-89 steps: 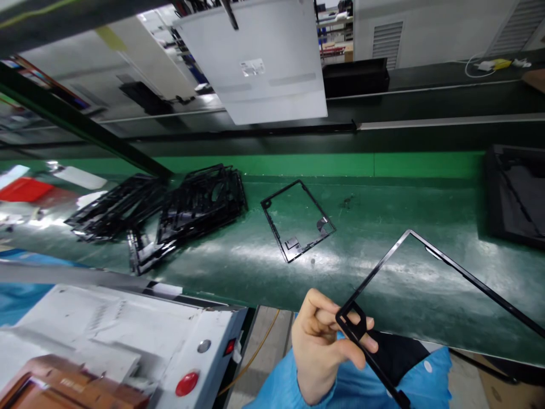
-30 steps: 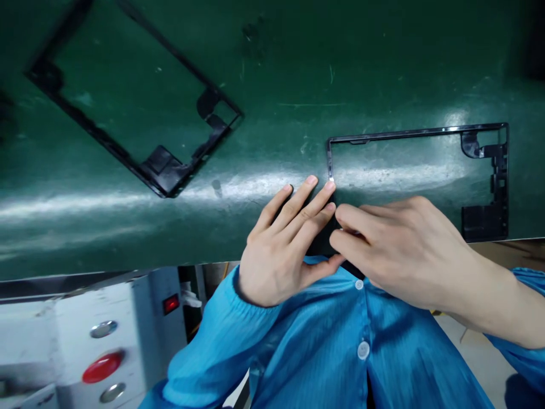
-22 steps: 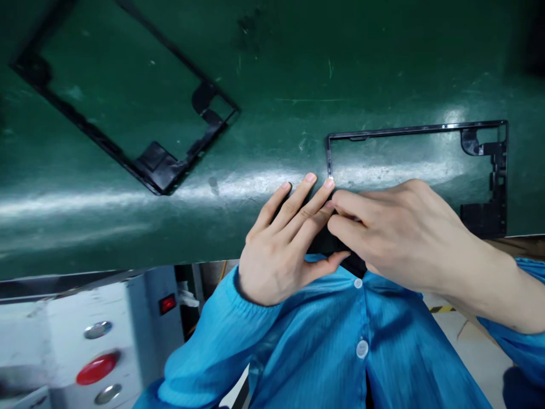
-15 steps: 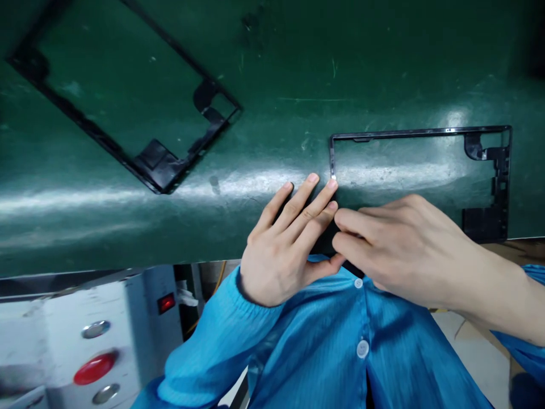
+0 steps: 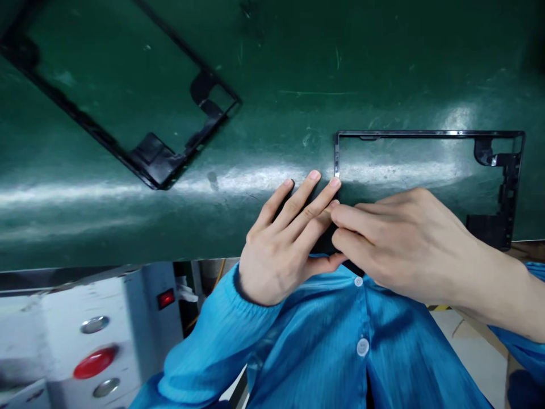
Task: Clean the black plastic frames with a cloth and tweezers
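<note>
**Black frame (image 5: 419, 134) at bench edge**

Head view: frame lies at the green bench's (image 5: 276, 125) near edge, long axis left–right, tabbed end right. We judge it light, thin, easily twisted; best held by corners. Our left hand (image 5: 276, 250) is spread, fingertip on its left bar; our right hand (image 5: 404, 244) curls alongside, grip hidden, we cannot tell.

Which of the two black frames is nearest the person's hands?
The black frame on the right: the left hand touches its left side and the right hand reaches across it. The slanted frame on the left lies apart from both.
</note>
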Tool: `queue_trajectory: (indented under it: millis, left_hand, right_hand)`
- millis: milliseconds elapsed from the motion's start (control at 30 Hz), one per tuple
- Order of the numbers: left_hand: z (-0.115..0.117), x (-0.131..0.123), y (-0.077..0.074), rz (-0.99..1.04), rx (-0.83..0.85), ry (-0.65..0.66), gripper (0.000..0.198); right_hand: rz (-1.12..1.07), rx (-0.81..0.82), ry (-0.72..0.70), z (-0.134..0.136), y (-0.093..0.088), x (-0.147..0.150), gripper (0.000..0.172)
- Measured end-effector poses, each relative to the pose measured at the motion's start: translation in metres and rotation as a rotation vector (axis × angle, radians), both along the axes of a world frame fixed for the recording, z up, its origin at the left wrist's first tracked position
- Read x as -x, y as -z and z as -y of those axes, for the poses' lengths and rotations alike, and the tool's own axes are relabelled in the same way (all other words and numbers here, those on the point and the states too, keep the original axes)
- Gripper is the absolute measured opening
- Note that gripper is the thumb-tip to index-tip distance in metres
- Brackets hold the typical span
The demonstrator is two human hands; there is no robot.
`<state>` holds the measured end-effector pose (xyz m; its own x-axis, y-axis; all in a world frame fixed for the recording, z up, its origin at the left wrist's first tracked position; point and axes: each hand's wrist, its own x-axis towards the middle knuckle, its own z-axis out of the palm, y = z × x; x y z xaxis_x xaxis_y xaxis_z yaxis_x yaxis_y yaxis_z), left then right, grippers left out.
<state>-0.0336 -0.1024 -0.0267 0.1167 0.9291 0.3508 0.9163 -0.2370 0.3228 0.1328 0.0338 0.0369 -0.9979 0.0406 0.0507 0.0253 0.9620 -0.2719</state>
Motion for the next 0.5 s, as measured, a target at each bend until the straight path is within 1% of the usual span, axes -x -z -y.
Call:
queue_trajectory:
  millis: [100, 233, 367, 500]
  left_hand:
    - [0.001, 0.001, 0.002, -0.003, -0.01, 0.003, 0.041]
    - [0.003, 0.003, 0.005, 0.0, -0.002, 0.02, 0.043]
    - [0.003, 0.004, 0.005, 0.002, -0.008, 0.018, 0.043]
    - [0.001, 0.003, 0.002, -0.008, -0.004, 0.016, 0.046]
  right_hand:
    - [-0.041, -0.059, -0.058, 0.003, 0.0, -0.001, 0.034]
    - [-0.019, -0.025, -0.097, 0.005, -0.001, -0.001, 0.037]
    - [-0.009, -0.004, -0.141, -0.001, -0.002, 0.0, 0.039]
    - [-0.016, -0.037, -0.158, -0.009, -0.002, 0.001, 0.037]
